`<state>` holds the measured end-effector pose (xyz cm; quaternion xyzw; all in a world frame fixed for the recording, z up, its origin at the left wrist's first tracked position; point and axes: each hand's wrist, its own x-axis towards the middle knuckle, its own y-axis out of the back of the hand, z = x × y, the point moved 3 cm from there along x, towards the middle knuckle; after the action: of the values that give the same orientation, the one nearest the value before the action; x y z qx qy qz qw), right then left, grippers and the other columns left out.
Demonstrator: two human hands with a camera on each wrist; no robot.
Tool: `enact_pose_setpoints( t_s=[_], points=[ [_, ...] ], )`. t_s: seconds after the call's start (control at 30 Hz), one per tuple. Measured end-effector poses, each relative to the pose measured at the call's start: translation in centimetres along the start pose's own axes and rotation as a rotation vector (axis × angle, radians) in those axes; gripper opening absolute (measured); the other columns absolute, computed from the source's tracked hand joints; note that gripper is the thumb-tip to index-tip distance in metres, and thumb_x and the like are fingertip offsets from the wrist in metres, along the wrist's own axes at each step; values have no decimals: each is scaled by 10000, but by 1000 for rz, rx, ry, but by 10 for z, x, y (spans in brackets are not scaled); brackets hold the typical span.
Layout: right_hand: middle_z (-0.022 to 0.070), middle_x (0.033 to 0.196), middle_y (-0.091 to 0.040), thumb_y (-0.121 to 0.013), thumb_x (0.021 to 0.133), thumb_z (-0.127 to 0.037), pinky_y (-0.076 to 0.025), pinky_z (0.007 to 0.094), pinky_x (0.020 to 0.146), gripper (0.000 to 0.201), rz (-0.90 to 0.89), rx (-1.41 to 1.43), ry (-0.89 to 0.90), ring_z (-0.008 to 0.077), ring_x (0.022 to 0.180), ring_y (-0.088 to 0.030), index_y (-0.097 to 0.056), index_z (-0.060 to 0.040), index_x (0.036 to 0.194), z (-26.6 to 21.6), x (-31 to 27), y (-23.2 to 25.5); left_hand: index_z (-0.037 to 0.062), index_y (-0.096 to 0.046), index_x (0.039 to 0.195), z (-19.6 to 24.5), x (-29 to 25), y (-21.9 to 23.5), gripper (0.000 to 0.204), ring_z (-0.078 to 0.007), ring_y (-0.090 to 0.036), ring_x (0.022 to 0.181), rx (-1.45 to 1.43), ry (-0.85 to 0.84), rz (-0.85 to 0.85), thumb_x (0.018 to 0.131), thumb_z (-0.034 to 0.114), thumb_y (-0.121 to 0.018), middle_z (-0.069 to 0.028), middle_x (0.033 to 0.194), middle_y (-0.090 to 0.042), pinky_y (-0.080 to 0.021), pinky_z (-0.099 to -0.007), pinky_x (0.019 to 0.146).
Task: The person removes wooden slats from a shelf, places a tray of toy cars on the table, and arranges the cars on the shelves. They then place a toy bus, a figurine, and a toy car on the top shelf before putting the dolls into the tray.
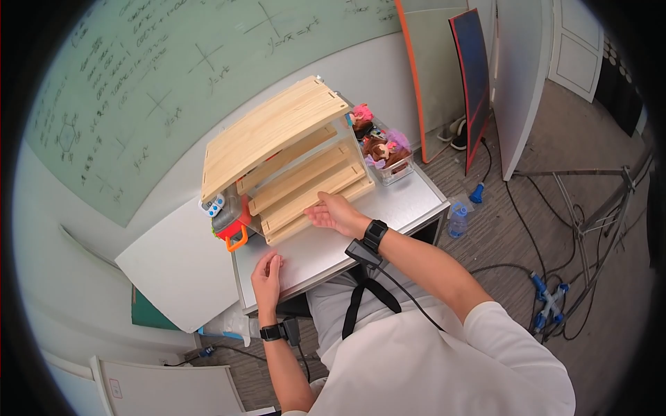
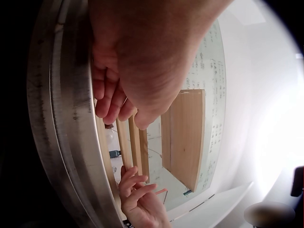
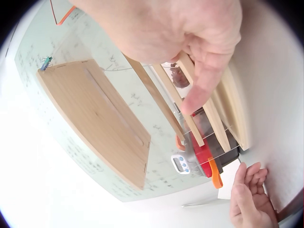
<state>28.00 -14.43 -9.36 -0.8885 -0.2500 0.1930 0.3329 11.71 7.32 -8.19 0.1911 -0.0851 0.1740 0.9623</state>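
A light wooden shelf unit [image 1: 277, 142] with a broad top board and several narrow tiers stands tilted in view on a metal table [image 1: 291, 260]. The right hand [image 1: 336, 213] is at the front of the lowest tier, fingers loosely bent; whether it touches the wood cannot be told. Near the table's front left, the left hand [image 1: 266, 277] has loosely curled fingers and holds nothing. The left wrist view shows the left hand [image 2: 137, 61] large, with the right hand [image 2: 142, 204] by the tiers. In the right wrist view the right hand [image 3: 204, 52] is before the tiers [image 3: 209, 109].
Left of the shelf are a red and grey case [image 1: 232, 220] with an orange handle and a white device [image 1: 212, 205] with blue buttons. A clear bin [image 1: 395, 170] of dolls stands right of it. A whiteboard [image 1: 173, 76] is behind; cables and a bottle [image 1: 458, 220] are on the floor.
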Motion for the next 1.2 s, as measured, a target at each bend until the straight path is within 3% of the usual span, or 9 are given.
enact_pose_setpoints(
  t_s=[0.5,0.6,0.67,0.77,0.9,0.97,1.1,1.17,1.2],
  points=[
    [203,1207,-679,-407,1096,-291,-615,361,845,407,-16,31,-68,201,897,-685,-436,48,1321,-1,-1,4,-42,-709,1211,-8,1,2,278,-146,-687,929,22,-23,7,1038,169,-656,-95,1014,-750,-541,-286,865],
    [195,1197,-688,-426,1098,-303,-612,351,835,401,-34,31,-71,195,896,-684,-450,30,1322,0,-1,4,-44,-709,1211,-6,1,1,279,-148,-687,932,18,-17,3,1036,168,-657,-95,1018,-749,-541,-287,870],
    [187,1191,-704,-432,1115,-333,-612,298,779,399,52,4,-25,154,873,-695,-502,29,1268,0,-4,3,-44,-708,1216,-10,2,2,283,-153,-695,938,16,-9,7,1033,166,-661,-99,1022,-750,-545,-289,873],
    [185,1166,-712,-474,1099,-384,-608,335,835,445,-20,23,-36,181,873,-685,-484,6,1313,5,5,15,-43,-709,1216,-9,1,1,282,-160,-705,944,-5,-12,9,1026,162,-671,-100,1033,-751,-549,-291,873],
    [176,1120,-727,-495,1095,-410,-608,321,815,480,-40,-23,-78,173,847,-687,-514,11,1323,-4,-14,2,-41,-717,1203,-7,0,1,269,-164,-714,951,6,-18,16,1011,145,-689,-100,1056,-745,-552,-290,876],
    [127,1083,-739,-478,1111,-425,-598,269,745,495,-42,-209,-89,120,769,-680,-579,25,1289,-6,-23,-4,-40,-718,1204,-7,0,0,266,-161,-714,949,-12,-14,23,1013,142,-685,-99,1058,-744,-552,-290,875],
    [94,1033,-732,-492,1113,-373,-589,254,706,460,-139,-436,-78,113,761,-676,-618,30,1296,2,-37,-8,-34,-716,1214,-5,-1,0,263,-154,-707,954,-22,-18,11,1025,142,-667,-93,1057,-739,-549,-291,884],
    [67,984,-722,-525,1106,-299,-573,245,661,374,-188,-644,156,103,730,-664,-669,22,1237,8,-43,-7,-33,-714,1218,-3,-1,0,266,-151,-702,964,-14,-11,7,1030,148,-660,-91,1052,-739,-546,-290,892],
    [67,984,-722,-525,1106,-299,-573,245,661,374,-192,-640,153,103,730,-664,-669,22,1237,9,-47,-10,-32,-714,1217,-4,0,0,266,-146,-693,979,-52,-5,30,1038,154,-648,-91,1062,-737,-541,-288,893]
  ],
)
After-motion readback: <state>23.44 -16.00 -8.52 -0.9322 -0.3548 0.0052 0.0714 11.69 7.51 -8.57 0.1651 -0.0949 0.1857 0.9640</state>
